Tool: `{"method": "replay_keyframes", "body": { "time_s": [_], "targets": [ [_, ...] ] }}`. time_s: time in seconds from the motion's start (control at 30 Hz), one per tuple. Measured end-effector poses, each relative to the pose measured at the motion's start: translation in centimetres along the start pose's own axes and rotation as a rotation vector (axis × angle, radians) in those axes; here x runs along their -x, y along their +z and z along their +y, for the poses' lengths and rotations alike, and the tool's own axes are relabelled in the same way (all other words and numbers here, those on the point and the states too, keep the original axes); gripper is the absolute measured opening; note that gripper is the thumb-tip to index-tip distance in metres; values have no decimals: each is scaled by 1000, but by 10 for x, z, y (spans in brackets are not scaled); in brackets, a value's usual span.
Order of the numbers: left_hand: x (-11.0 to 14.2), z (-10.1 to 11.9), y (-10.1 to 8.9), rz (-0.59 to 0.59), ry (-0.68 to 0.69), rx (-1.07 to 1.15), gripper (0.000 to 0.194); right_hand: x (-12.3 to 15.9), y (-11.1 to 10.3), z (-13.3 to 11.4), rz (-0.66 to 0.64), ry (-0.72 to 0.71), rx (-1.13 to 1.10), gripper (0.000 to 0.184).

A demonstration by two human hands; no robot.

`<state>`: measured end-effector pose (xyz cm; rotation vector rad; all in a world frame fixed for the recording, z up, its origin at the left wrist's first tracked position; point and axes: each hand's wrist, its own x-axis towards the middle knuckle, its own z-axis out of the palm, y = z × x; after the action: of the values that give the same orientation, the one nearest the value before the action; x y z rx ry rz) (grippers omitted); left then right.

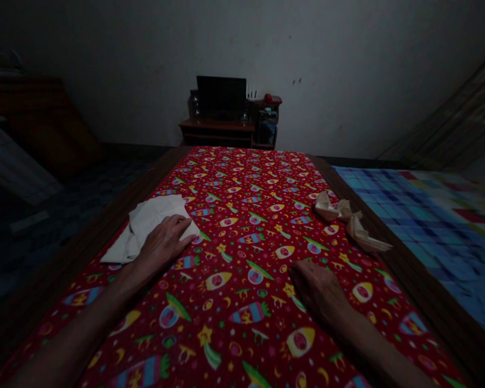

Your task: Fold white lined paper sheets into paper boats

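Observation:
My left hand lies on a loose stack of white paper sheets at the left side of the table. Its fingers reach toward the stack's right edge, with the thumb and forefinger a little apart. My right hand rests on the red patterned tablecloth, fingers curled under, and nothing shows in it. Beyond it, near the table's right edge, stand folded paper pieces shaped like boats: one farther back and a longer one closer to me, with a small folded part between them.
A dark monitor with speakers stands on a wooden desk past the table's far end. A red telephone sits beside it. To the right is a bed with a blue checked cover. Dark wooden furniture stands at left.

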<state>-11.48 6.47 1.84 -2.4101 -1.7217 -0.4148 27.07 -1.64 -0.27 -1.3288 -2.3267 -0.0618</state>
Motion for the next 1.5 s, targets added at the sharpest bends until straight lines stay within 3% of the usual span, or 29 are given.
{"method": "replay_keyframes", "body": {
  "time_s": [0.2,0.37,0.57,0.77,1.03,1.17,1.23,1.37,1.5],
  "targets": [
    [-11,-5,-3,-168,-130,64,46,0,-1,0,-21,4,-32,21],
    [-5,-3,-5,-123,-64,-21,38,-1,-2,-1,-47,22,-46,21],
    [-1,6,-12,-166,21,-115,33,0,-1,0,-55,49,-50,21],
    [-4,8,-15,-165,-13,-74,31,-1,-3,-1,-53,41,-29,22],
    [-3,-7,-10,-124,-141,100,32,-2,-5,-2,-38,28,-36,21],
    [-1,-1,-17,-37,-215,83,32,-2,-5,-3,-49,32,-26,23],
    [0,11,-26,46,-147,63,30,-3,-5,-3,-45,27,-25,23],
    [2,55,-39,141,149,81,27,-2,-3,-2,-21,17,10,25],
    [13,112,-30,88,470,163,21,-2,-5,-13,84,-46,34,24]
  ]
}}
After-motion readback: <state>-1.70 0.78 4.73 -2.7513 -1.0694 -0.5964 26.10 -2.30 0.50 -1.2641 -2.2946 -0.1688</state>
